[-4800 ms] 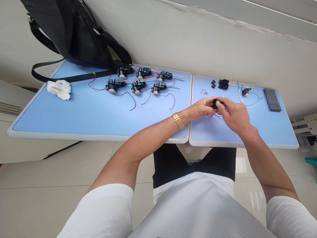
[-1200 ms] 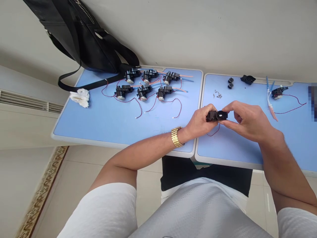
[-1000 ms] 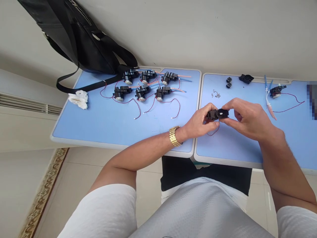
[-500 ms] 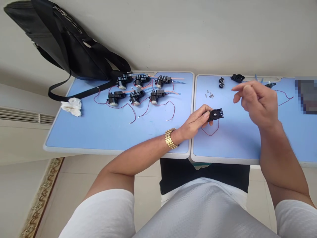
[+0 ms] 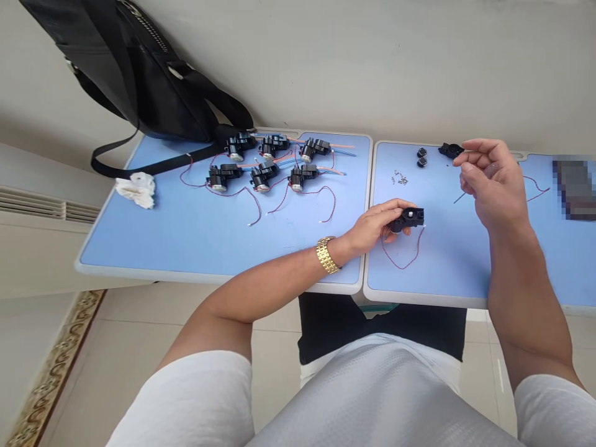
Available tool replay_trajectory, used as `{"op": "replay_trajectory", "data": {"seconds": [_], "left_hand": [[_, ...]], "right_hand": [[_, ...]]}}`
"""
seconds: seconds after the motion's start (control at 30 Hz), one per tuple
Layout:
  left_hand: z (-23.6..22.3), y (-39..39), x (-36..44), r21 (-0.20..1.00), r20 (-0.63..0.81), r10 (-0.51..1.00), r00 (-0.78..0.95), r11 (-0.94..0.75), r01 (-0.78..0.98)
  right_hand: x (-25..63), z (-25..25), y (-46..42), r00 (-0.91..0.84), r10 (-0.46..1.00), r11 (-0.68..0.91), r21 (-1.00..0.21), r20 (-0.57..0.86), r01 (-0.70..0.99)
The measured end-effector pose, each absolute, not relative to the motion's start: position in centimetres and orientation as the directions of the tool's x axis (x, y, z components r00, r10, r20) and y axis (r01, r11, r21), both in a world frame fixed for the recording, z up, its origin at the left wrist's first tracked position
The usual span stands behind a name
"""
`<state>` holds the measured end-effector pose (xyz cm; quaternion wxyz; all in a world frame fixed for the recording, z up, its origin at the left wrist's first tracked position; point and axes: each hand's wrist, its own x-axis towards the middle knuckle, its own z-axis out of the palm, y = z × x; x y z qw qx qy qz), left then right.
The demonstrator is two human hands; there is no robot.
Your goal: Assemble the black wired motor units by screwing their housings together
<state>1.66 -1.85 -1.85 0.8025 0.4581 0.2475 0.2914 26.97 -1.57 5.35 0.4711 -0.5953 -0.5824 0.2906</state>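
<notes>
My left hand (image 5: pixel 370 228) is closed around a small black motor housing (image 5: pixel 412 217), held just above the right-hand table. A white piece shows in its top, and a thin red wire (image 5: pixel 403 267) loops below it. To the right, my raised right hand (image 5: pixel 499 189) has its fingers curled around a screwdriver (image 5: pixel 459 198). The thin shaft points down and left, while most of the handle is hidden by the fingers. Just beyond these fingertips lies a black plastic cover (image 5: pixel 449 151). Small screws (image 5: pixel 399 178) are scattered between the two hands, farther back.
Two round black parts (image 5: pixel 421 158) stand near the wall. On the left table (image 5: pixel 153 248) sit several black motor units (image 5: pixel 261 177) with wires and tubes. A black bag (image 5: pixel 153 81) leans at the back left, beside crumpled tissue (image 5: pixel 136 189). A blurred dark object (image 5: pixel 575 186) lies far right.
My right hand has turned and lowered its pointing finger, and a screwdriver shaft now shows below it. The housing in my left hand has tilted, exposing the white piece and more red wire.
</notes>
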Motion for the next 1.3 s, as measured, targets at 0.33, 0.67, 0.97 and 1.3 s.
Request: {"op": "replay_trajectory", "data": {"seconds": [0.33, 0.67, 0.97, 1.3], "left_hand": [[-0.4, -2.7, 1.8, 0.924, -0.143, 0.719, 0.680, 0.344, -0.169], [-0.6, -3.0, 1.7, 0.995, 0.024, 0.802, 0.596, -0.080, 0.068], [-0.9, -3.0, 1.7, 0.991, 0.010, 0.803, 0.595, -0.087, 0.100], [-0.7, -3.1, 1.6, 0.995, 0.015, 0.803, 0.595, -0.070, 0.069]], "right_hand": [[26.1, 4.2, -1.1, 0.278, 0.953, 0.071, -0.981, 0.120, 0.180], [27.9, 4.5, -0.5, 0.362, 0.903, 0.121, -0.945, 0.232, 0.303], [29.4, 4.0, 0.7, 0.366, 0.924, 0.079, -0.992, 0.111, 0.100], [29.4, 3.2, 0.7, 0.261, 0.941, 0.216, -0.976, 0.216, 0.027]]}}
